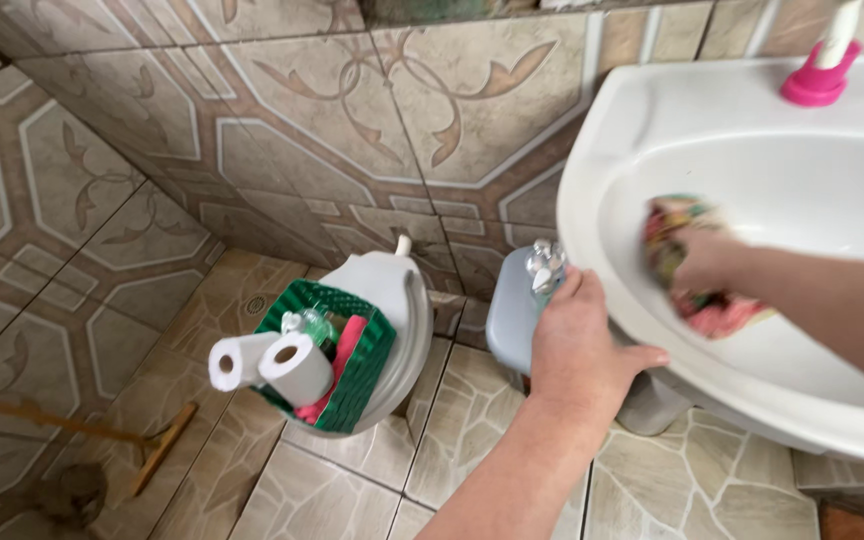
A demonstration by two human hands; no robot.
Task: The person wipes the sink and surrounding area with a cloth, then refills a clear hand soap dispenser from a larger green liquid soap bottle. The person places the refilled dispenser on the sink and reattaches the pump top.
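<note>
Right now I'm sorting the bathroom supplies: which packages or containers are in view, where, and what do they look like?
Spray bottle: grey body, clear trigger top, held by left hand beside the sink.
Basket: green, on the toilet, holding two white paper rolls.
No signs or screens.

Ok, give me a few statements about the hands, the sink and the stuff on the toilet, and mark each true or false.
1. The right hand presses a colourful cloth inside the white sink. True.
2. The left hand holds a grey spray bottle. True.
3. The green basket holds three paper rolls. False: two rolls.
4. The pink-based item lies on the floor. False: it stands on the sink's rim.
</note>
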